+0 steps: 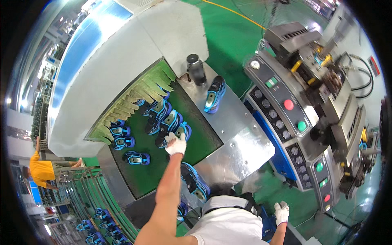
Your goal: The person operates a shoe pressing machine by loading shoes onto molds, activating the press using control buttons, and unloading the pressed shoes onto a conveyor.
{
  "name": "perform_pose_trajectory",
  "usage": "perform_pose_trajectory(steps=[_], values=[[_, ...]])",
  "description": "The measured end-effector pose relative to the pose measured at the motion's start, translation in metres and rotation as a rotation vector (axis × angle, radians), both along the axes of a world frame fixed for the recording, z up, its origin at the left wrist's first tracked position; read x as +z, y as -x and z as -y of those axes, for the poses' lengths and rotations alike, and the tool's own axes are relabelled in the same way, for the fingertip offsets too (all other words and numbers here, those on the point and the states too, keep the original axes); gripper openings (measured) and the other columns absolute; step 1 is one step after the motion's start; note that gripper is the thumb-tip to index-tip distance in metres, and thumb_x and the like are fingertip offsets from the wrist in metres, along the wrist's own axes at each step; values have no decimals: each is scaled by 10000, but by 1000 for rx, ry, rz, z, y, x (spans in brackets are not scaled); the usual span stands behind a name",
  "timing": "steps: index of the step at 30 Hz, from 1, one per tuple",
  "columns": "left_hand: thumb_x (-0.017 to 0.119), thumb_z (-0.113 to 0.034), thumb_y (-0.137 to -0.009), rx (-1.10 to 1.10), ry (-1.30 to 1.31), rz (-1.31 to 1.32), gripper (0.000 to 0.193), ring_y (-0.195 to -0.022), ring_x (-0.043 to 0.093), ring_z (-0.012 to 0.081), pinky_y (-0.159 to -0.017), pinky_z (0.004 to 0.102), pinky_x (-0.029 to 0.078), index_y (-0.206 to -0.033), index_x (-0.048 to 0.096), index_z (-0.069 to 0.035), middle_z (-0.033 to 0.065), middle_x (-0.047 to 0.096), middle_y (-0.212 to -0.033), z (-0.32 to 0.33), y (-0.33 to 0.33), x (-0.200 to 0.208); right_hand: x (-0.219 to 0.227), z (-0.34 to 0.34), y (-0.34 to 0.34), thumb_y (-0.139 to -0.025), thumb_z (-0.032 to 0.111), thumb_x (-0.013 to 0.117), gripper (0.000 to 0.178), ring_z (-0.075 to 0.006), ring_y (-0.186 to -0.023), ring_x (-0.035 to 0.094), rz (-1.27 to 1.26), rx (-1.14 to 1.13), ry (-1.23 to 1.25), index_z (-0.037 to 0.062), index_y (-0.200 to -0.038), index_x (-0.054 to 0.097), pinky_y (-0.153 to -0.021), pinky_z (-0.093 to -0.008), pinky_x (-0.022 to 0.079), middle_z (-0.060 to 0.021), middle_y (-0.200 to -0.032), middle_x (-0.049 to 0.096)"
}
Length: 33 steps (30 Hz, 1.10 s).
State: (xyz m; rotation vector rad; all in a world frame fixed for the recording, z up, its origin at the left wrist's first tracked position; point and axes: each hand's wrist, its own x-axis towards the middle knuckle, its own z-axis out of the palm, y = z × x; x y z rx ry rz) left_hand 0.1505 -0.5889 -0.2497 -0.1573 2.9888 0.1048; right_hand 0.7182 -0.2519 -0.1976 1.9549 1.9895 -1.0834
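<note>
My left hand (175, 144), in a white glove, reaches over the dark green conveyor belt (149, 173). Its fingers are apart and touch or nearly touch a black and blue shoe (161, 139) in a cluster there. Close by that hand lies another blue-edged shoe (183, 130). Further shoes, such as one lying alone (136, 158), rest on the belt's left side. My right hand (281, 212), also gloved, hangs low beside my body, its fingers curled with nothing visible in them. Near my waist, a shoe (195, 182) lies at the metal table's near edge.
Green fringe strips (139, 102) hang at the opening of a large white machine (118, 61). On the metal table (241, 151) are a shoe (214, 94) and a dark cylinder (196, 69). A machine with buttons and gauges (286, 104) stands right. A person in yellow (42, 168) is far left, near racks.
</note>
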Motion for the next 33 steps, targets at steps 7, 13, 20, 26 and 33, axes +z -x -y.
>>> perform_pose_trajectory(steps=[7, 13, 20, 26, 33], values=[[594, -223, -953, 50, -512, -317, 279, -1007, 623, 450, -876, 515, 512, -1142, 640, -23, 267, 613, -1146, 19, -46, -1, 78, 5, 123, -879, 259, 752, 624, -319, -1269, 602, -97, 293, 5, -29, -1393, 545, -1061, -406, 479, -236, -1371, 609], [726, -114, -847, -711, -725, -203, 161, -918, 666, 341, -808, 433, 543, -990, 674, -64, 135, 666, -997, -65, -83, 83, 160, 50, 286, -814, 366, 773, 934, -371, -1393, 489, -269, 874, 61, -72, -1515, 339, -1157, -446, 393, -281, -1491, 481], [672, -96, -948, -790, -1258, 218, 110, -919, 666, 199, -839, 342, 532, -1032, 680, -26, 97, 700, -991, -157, -69, 175, 146, 36, 364, -817, 364, 667, 685, -432, -998, 681, -437, 1068, -5, -42, -1339, 486, -923, -518, 506, -296, -1053, 682], [498, -218, -1047, -758, -1024, 407, 288, -818, 656, 184, -770, 322, 521, -1023, 690, -5, 101, 716, -895, -223, -38, 204, 189, -29, 388, -751, 433, 716, 605, -400, -995, 711, -411, 956, 245, -57, -1103, 670, -849, -426, 557, -294, -1041, 708], [499, -230, -1039, -768, -807, 428, 310, -815, 656, 183, -769, 325, 518, -1032, 694, 12, 116, 717, -913, -245, -51, 244, 191, -34, 373, -693, 442, 746, 631, -373, -924, 726, -470, 874, 320, -83, -1036, 670, -772, -421, 570, -290, -998, 714]])
